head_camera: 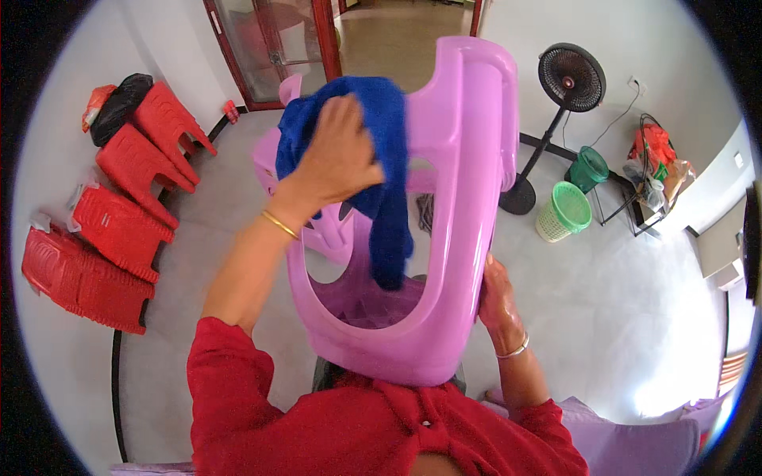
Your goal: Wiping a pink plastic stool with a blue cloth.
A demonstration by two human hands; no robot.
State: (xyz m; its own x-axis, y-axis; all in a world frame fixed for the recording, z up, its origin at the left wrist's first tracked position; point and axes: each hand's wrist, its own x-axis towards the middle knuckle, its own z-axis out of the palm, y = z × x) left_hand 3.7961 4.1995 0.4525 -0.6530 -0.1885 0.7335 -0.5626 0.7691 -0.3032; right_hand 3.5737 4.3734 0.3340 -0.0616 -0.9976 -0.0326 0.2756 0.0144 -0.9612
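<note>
A large pink plastic frame with rounded openings [470, 149] stands tilted close in front of my chest; it looks like a piece of children's furniture or a baby walker, and I cannot tell which. A blue cloth [387, 149] lies bunched over its upper left part, one end hanging into the big opening. My left hand [339, 154], with a yellow bangle at the wrist, grips the cloth against the plastic. On the right side, my right hand [499, 294] holds the frame's outer edge, its fingers partly hidden behind it.
Stacked red plastic stools [119, 232] line the left wall. At the right are a black standing fan [571, 77], a green-rimmed basket [564, 214], a dark green bin [589, 169] and a rack with bags [652, 160]. Purple fabric [625, 440] lies low right. A red-framed glass door [274, 53] is ahead.
</note>
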